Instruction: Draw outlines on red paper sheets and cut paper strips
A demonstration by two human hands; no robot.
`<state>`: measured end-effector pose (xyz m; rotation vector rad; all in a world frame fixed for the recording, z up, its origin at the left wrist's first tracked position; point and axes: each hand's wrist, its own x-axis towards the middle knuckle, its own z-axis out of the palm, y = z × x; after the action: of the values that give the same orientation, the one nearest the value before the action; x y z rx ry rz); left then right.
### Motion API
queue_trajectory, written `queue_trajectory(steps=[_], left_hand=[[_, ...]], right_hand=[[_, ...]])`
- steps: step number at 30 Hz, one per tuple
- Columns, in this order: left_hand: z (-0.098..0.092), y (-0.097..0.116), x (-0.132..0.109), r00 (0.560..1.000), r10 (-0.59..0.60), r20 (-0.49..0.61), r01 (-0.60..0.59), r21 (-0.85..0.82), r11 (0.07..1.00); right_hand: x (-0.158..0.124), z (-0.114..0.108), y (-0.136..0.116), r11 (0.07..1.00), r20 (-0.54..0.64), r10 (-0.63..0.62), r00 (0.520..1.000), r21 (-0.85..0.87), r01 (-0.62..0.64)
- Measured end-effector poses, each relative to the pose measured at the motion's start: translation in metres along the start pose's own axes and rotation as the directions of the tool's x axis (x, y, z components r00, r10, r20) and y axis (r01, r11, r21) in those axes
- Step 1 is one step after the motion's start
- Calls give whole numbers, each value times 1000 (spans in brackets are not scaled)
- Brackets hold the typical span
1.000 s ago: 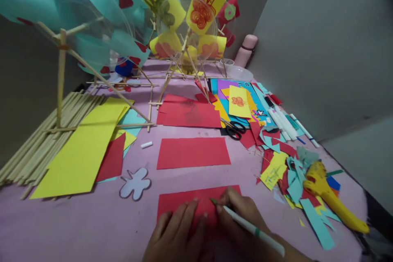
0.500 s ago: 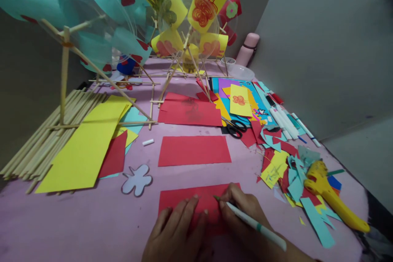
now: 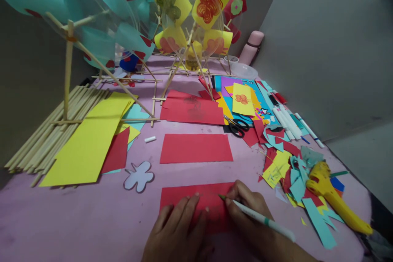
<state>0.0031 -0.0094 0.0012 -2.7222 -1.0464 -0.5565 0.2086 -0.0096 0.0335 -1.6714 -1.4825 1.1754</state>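
My left hand [image 3: 178, 229] lies on the nearest red paper strip [image 3: 211, 191], fingers stretched out over its left part. In my right hand [image 3: 245, 208] is a white marker [image 3: 260, 217] with a green band, pinched near its green tip, which is at or just above the paper. Faint dark marks show on the strip between the hands; I cannot make out their shape. To the left lies a white butterfly cutout [image 3: 139, 177] with a dark outline. Another red strip [image 3: 196, 148] lies just beyond, and a third red sheet [image 3: 193, 108] bearing a dark drawing is farther back.
Yellow paper strips [image 3: 86, 143] and bamboo sticks [image 3: 33, 143] lie left. Paper-and-stick wheels [image 3: 192, 37] stand behind. To the right are black scissors [image 3: 238, 127], several markers [image 3: 288, 120], paper scraps [image 3: 297, 184] and a yellow glue gun [image 3: 337, 204]. A pink bottle [image 3: 251, 47] stands at the back.
The marker tip has shifted slightly to the right along the red strip with my right hand. My left hand stays on the paper. The view has shifted a little.
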Motion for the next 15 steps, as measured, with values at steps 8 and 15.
queue_trajectory(steps=[8,15], left_hand=[[-1,-4,1,999,31,8,-31,-25,999],[-3,-3,2,999,32,7,-32,-27,999]], right_hand=[[-1,-2,-1,1000,8,5,1000,9,-5],[-4,-4,4,1000,12,4,1000,-11,-4]])
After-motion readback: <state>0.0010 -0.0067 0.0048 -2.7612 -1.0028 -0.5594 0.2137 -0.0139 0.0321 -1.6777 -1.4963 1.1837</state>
